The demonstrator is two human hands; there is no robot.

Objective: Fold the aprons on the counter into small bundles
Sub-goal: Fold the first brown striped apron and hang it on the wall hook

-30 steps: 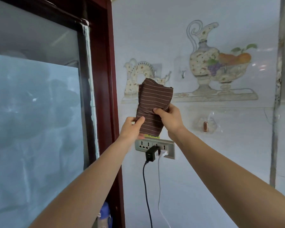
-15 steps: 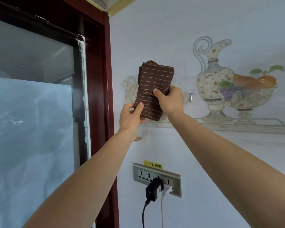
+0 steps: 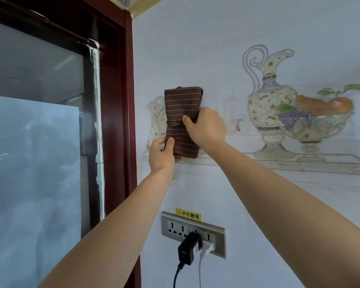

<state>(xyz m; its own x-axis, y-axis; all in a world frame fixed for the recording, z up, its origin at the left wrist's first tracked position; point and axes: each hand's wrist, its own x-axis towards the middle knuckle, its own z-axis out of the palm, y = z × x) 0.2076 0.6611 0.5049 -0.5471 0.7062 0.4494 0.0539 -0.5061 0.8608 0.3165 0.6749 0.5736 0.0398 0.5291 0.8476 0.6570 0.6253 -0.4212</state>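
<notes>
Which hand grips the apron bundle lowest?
The left hand pinches the striped apron bundle at its lower edge; the right hand grips higher, by the tied middle.

Tiled wall (image 3: 195,48) bearing hook (image 3: 239,124), socket panel (image 3: 175,226).

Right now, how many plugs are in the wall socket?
2: a black charger in the middle of the socket panel, a white plug just right of it. None seems hidden.

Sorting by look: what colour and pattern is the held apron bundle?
The apron bundle is dark brown with thin pale stripes; head view.
</notes>
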